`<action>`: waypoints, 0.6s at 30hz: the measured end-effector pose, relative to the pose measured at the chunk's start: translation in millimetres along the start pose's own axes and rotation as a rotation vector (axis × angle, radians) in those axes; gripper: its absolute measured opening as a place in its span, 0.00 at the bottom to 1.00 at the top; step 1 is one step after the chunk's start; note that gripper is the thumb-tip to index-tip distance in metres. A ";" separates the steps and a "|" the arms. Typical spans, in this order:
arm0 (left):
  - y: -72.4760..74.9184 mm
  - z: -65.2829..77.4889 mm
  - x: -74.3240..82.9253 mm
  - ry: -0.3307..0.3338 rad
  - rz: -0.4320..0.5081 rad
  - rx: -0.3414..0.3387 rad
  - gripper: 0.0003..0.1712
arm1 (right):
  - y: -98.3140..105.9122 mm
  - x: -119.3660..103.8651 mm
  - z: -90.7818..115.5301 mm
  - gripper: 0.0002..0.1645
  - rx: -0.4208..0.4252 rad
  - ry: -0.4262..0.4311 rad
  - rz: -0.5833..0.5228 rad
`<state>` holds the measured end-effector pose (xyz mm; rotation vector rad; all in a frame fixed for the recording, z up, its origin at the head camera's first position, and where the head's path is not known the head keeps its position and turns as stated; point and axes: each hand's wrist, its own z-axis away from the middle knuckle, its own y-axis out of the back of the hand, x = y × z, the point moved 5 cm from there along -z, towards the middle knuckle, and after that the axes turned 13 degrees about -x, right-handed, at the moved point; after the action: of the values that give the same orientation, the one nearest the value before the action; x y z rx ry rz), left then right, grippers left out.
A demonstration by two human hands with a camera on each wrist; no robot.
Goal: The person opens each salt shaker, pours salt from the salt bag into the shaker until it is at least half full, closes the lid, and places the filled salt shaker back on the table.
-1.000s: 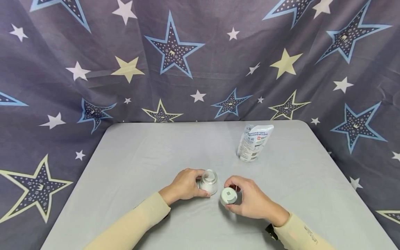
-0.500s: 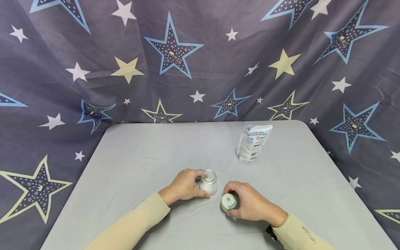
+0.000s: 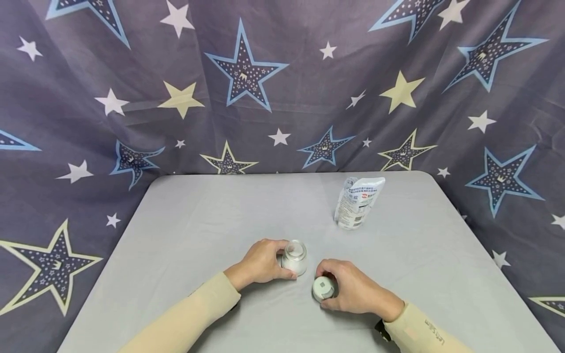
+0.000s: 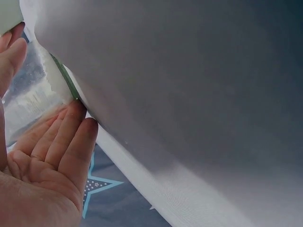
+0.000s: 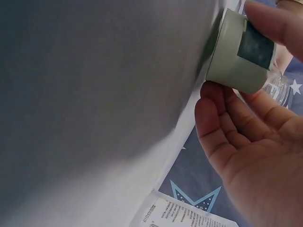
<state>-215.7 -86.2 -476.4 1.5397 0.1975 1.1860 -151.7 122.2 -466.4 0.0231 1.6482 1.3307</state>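
Observation:
A small clear glass jar [image 3: 295,264], uncapped and partly filled with something white, stands upright on the table. My left hand [image 3: 263,261] grips it from the left, thumb at the near side and fingers around the far side. To the right of the jar, my right hand [image 3: 355,289] holds a pale green lid [image 3: 323,288] by its sides between thumb and fingers. In the right wrist view the lid [image 5: 236,59] shows a darker green panel on its side, and its base is at the table surface. Jar and lid are apart.
A white printed stand-up pouch [image 3: 356,205] stands behind the right hand, toward the back right of the grey-covered table [image 3: 212,211]. A dark star-patterned cloth [image 3: 247,122] hangs behind the table and around its sides.
My right hand has brought the lid down and slightly nearer to me, onto the table. The left hand and the jar have stayed in place.

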 end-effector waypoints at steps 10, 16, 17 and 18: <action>-0.9 0.5 0.1 0.003 -0.019 0.007 0.35 | -1.5 1.2 -0.2 0.31 -0.011 -0.001 0.022; -1.8 -0.1 0.0 0.008 -0.030 0.004 0.37 | -1.3 1.3 0.1 0.36 -0.022 0.003 0.026; -1.9 -0.1 0.0 0.009 -0.031 0.003 0.38 | -1.2 1.1 0.2 0.37 -0.021 0.004 0.026; -1.9 0.0 0.1 0.010 -0.032 0.003 0.38 | -1.1 0.7 0.3 0.37 -0.019 0.006 0.028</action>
<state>-214.8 -85.5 -477.8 1.5278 0.2297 1.1694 -151.3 122.3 -467.7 0.0310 1.6452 1.3690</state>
